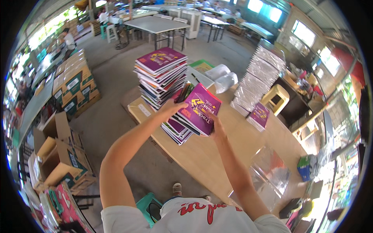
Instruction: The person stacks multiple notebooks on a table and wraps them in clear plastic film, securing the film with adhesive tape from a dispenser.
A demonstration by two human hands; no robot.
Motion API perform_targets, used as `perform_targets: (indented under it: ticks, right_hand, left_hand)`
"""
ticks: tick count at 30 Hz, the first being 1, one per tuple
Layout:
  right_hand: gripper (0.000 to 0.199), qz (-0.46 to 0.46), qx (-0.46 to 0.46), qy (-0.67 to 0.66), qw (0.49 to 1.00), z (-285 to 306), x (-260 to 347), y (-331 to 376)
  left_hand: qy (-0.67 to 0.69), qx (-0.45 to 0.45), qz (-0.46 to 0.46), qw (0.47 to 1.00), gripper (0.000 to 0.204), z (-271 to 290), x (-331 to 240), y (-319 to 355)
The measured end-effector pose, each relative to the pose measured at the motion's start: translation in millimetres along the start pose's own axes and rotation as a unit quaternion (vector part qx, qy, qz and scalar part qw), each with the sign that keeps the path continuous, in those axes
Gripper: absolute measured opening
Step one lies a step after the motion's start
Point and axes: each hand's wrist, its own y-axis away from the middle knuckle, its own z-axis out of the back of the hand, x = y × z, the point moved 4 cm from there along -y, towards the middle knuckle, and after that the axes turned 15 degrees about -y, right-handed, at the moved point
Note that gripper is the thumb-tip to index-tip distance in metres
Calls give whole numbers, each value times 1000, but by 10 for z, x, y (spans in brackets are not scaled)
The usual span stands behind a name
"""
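Observation:
A bundle of purple-covered booklets [203, 105] is tilted between my two hands above the wooden table. My left hand [173, 108] grips its left side, with the thumb over the cover. My right hand [216, 125] holds the lower right edge, its fingers partly hidden behind the bundle. Just beyond my left hand rises a tall, uneven stack of booklets [162, 62], a purple one on top. Below the bundle lies a lower pile of booklets [178, 133], partly covered by it.
At the table's right stands a tall column of plastic-wrapped packs [259, 73], beside a short booklet pile [259, 115]. Clear plastic film [270, 171] lies on the near right of the wooden table [221, 163]. Cartons [75, 83] stand left; a yellow stool [276, 97] is at right.

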Motion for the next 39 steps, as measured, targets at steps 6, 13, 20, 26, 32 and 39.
perform_targets:
  ticks: [6, 13, 20, 26, 32, 39]
  right_hand:
    - [48, 77, 13, -29, 997, 763, 120, 1307]
    - [52, 19, -120, -35, 992, 1015, 1011, 3778]
    - [130, 325, -94, 145, 930, 2356, 1563, 4952]
    - [134, 479, -175, 212, 833, 3256, 1967, 5276]
    - [127, 443, -211, 240, 837, 3783, 1840, 5096]
    - [127, 479, -267, 299, 781, 3630, 1779, 5238]
  left_hand:
    - [-114, 154, -244, 951, 104, -941, -527, 1066]
    - [-342, 15, -756, 558, 101, -2549, -1696, 1859]
    - [11, 268, -376, 887, 76, -4498, -1203, 1887]
    - [132, 276, -270, 913, 98, -5636, -899, 1940]
    - [133, 282, -210, 927, 121, -6046, -310, 1697]
    - [127, 199, -313, 920, 122, -6192, -465, 1791]
